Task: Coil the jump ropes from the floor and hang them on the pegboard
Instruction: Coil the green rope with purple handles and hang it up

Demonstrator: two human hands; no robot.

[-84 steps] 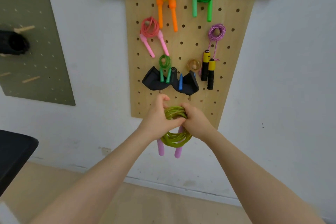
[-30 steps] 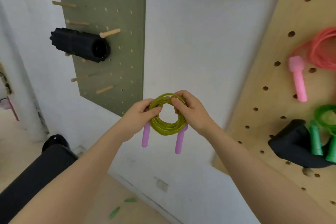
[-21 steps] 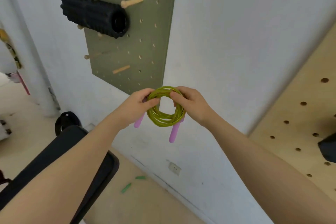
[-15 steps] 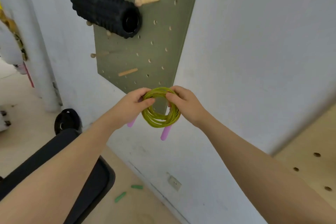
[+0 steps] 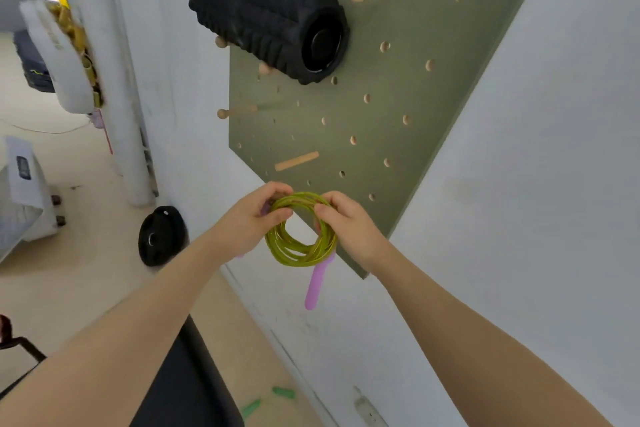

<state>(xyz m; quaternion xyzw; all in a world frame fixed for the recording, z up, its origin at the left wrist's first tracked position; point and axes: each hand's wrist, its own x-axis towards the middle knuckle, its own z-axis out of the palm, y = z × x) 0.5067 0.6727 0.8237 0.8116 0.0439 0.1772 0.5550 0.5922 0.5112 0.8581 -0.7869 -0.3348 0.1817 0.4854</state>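
view: I turn left, away from the light wooden pegboard of hung ropes, now out of sight | ahead: dark green pegboard with ribbed black foam roller now fills my upper view | hands: my left hand and right hand carry the coiled yellow-green jump rope with lilac handles along, now before that board's lower corner

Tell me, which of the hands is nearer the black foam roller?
Left. The left hand sits almost straight below the foam roller; the right hand is further off to the right. Both grip the jump rope.
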